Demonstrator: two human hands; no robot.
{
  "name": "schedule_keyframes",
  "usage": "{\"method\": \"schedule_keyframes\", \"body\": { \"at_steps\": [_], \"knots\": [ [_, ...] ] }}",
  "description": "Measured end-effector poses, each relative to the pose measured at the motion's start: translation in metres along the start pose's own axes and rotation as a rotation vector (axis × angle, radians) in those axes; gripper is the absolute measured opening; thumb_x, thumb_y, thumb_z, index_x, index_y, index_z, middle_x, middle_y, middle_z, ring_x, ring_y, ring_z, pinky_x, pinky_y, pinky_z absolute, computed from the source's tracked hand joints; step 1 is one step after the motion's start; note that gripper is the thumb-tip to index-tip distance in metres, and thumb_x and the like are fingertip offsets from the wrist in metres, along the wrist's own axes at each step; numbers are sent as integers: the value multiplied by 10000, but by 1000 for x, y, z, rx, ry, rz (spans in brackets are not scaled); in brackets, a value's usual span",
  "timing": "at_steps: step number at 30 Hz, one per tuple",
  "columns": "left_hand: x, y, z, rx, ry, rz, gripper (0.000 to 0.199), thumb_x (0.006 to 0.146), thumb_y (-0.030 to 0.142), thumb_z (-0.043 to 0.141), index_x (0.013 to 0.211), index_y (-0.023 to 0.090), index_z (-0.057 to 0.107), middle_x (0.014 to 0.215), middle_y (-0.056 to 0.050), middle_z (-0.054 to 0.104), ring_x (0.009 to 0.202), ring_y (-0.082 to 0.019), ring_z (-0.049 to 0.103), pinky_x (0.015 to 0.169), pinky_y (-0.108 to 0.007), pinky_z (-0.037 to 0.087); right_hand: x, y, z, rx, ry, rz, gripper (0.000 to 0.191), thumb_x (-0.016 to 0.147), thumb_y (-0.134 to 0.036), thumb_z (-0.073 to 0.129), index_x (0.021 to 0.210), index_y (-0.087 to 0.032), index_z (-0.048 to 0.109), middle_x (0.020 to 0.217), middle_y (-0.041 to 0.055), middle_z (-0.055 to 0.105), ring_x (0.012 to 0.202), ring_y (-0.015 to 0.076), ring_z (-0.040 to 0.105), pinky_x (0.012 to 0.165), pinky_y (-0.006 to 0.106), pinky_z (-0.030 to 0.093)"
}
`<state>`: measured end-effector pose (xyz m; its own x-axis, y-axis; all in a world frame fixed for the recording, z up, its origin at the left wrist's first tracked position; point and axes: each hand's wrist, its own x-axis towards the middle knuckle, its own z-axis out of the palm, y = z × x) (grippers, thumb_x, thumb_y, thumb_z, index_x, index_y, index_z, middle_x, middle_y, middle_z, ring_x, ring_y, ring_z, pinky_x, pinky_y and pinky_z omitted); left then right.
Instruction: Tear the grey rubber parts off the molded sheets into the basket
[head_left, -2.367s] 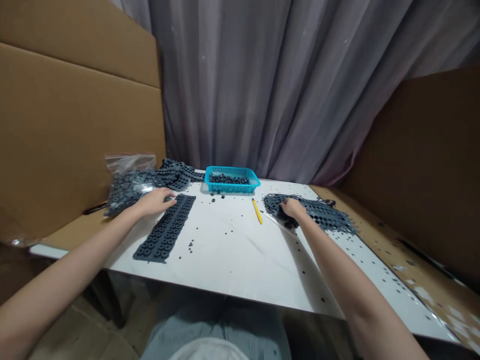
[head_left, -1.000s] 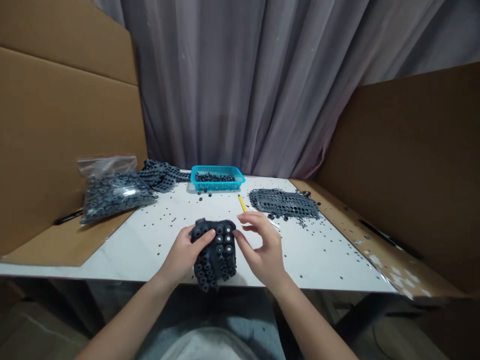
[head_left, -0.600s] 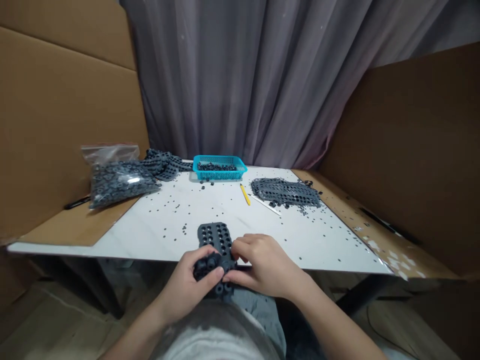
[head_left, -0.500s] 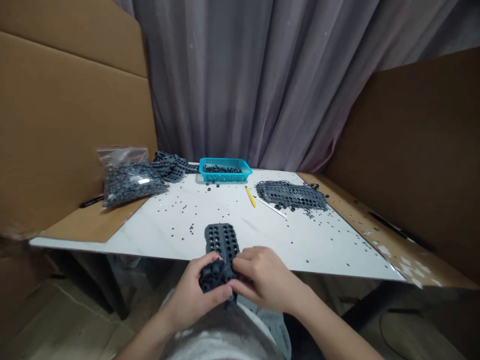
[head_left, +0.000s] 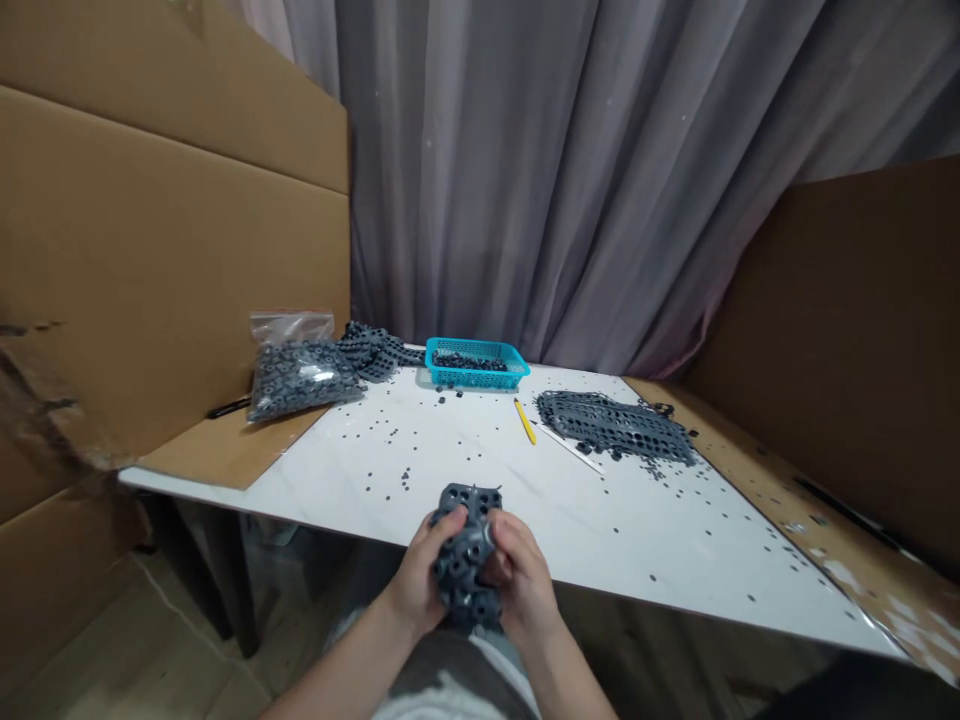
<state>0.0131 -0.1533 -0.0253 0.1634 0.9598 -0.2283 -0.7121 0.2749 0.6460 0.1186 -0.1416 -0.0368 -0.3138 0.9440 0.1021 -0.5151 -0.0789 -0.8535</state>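
Note:
Both hands grip a dark grey rubber sheet (head_left: 466, 560) with rows of round holes and raised tubular bumps. It is held at the table's front edge, close to my body. My left hand (head_left: 422, 575) is wrapped round its left side, with the thumb on top. On the right side, my right hand (head_left: 520, 575) closes on the same sheet with thumb and fingers bent. The far end of the sheet, with its rows of holes, rests at the edge of the white table (head_left: 450, 450). Its underside is hidden by my hands.
A turquoise basket (head_left: 480, 378) of small dark pieces stands at the back. Left are a zip bag (head_left: 300, 385) of grey pieces and crumpled perforated sheets (head_left: 375, 350). Right lie stacked sheets (head_left: 615, 425), a yellow pen-like tool (head_left: 525, 422) and a white stick (head_left: 570, 447). Cardboard walls (head_left: 187, 230) flank the table.
My hands have shifted from pinching at the near part of the sheet to gripping both its sides. The sheet is now bunched, with less of its flat end showing. The view has turned slightly left.

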Motion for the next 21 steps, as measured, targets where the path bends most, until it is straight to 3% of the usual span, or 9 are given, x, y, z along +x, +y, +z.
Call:
{"method": "schedule_keyframes", "body": {
  "at_steps": [3,6,8,10,12,16,21],
  "knots": [
    [14,10,7,-151,-16,14,295,601,369,729,534,158,534,421,52,476,335,-53,379,364,-186,326,14,0,8,107,140,-142,437,794,-472,500,547,-229,235,468,-82,139,400,91,69,369,237,119],
    [20,23,5,-126,21,120,444,664,388,653,432,201,324,332,103,233,283,-35,199,308,-179,214,16,-13,6,97,163,-267,400,863,-416,402,555,-229,228,506,-71,148,418,110,67,360,237,131],
    [19,29,3,25,136,259,383,675,390,656,477,192,394,363,92,319,320,-50,285,346,-180,273,9,-26,2,-28,121,-385,381,886,-381,392,557,-222,286,492,-62,210,408,110,161,381,241,186],
    [12,31,1,301,217,384,288,676,383,678,561,177,512,454,66,465,427,-78,426,447,-190,369,-2,-41,-1,-298,72,-525,356,900,-354,401,576,-209,384,499,-38,318,451,117,303,443,255,257],
    [3,32,1,620,203,456,253,696,378,673,600,168,569,529,45,530,534,-104,486,541,-202,406,-12,-58,0,-668,26,-592,301,904,-313,421,631,-195,467,556,-12,414,527,124,393,511,265,299],
    [-14,33,8,989,39,525,236,759,359,613,620,168,596,597,19,581,613,-136,505,586,-214,397,-23,-81,9,-1254,-143,-422,206,902,-293,437,727,-194,480,653,2,483,578,127,431,541,256,309],
    [-23,31,15,1100,-185,451,346,892,376,392,649,167,523,627,6,535,619,-137,467,580,-230,365,-24,-83,14,-1461,-309,-223,245,924,-346,391,741,-192,440,712,12,537,598,129,461,537,239,312]
  ]
}}
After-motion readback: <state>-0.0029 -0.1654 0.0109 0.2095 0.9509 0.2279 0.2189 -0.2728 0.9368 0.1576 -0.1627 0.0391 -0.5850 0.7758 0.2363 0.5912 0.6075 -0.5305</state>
